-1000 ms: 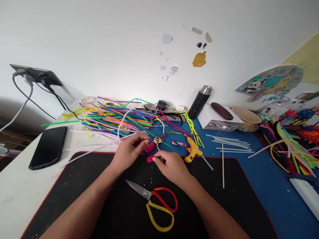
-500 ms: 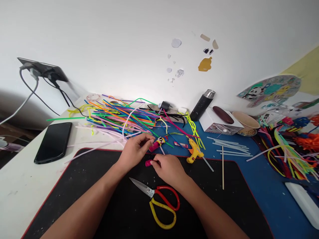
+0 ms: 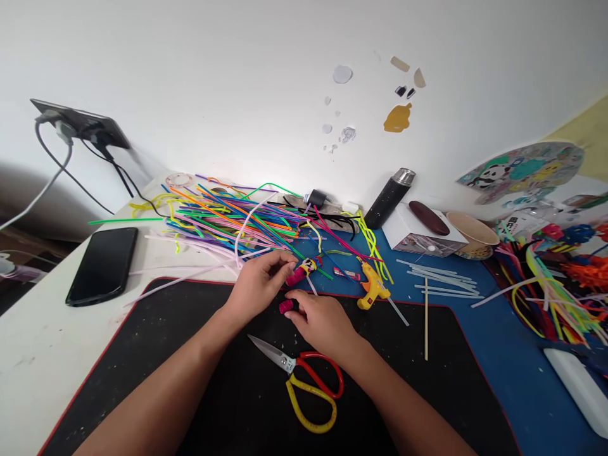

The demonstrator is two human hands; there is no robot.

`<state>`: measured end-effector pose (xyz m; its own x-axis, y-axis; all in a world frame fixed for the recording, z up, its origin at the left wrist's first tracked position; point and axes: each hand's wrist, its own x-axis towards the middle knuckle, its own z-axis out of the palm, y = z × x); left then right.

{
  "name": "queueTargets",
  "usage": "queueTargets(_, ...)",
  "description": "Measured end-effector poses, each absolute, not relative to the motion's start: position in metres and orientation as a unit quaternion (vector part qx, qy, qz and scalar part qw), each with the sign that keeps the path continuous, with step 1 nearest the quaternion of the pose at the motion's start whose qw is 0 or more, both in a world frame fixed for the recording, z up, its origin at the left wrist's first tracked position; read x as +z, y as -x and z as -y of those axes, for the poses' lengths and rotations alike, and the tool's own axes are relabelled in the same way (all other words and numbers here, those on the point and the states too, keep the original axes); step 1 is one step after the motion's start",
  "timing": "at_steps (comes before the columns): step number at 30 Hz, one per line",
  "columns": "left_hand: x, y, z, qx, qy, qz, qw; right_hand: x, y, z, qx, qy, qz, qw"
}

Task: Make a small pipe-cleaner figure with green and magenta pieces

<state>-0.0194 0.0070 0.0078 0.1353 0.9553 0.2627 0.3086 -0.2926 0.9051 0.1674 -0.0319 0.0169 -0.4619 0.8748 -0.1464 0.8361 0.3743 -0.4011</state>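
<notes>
No word, number or brand can be read anywhere. Dark print marks the small white card [image 3: 515,225] among the clutter at the far right of the tabletop [image 3: 33,361], but it is too small to make out. The little pink-and-white packet [image 3: 342,273] near the yellow glue gun [image 3: 372,290] bears a blurred label. The round printed fan [image 3: 522,168] shows a panda picture, with no legible lettering.
</notes>
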Motion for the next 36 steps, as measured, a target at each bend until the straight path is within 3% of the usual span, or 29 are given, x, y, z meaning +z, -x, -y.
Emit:
queueTargets(8,0.007,0.019,-0.007,0.454,-0.666,-0.479,0.348,0.017,-0.159,0.029,0.182,0.509,0.841,-0.007)
queueTargets(18,0.010,0.017,-0.004,0.434,-0.682,-0.477,0.345,0.014,-0.156,0.025,0.195,0.507,0.839,0.018)
queueTargets(26,0.012,0.018,-0.005,0.440,-0.678,-0.501,0.309,0.033,-0.182,0.010,0.255,0.566,0.775,0.120)
queueTargets(30,0.011,0.018,-0.006,0.437,-0.684,-0.508,0.289,0.037,-0.215,-0.018,0.220,0.615,0.738,0.168)
queueTargets(36,0.007,0.020,-0.008,0.440,-0.684,-0.515,0.272,0.038,-0.257,-0.068,0.126,0.674,0.722,0.097)
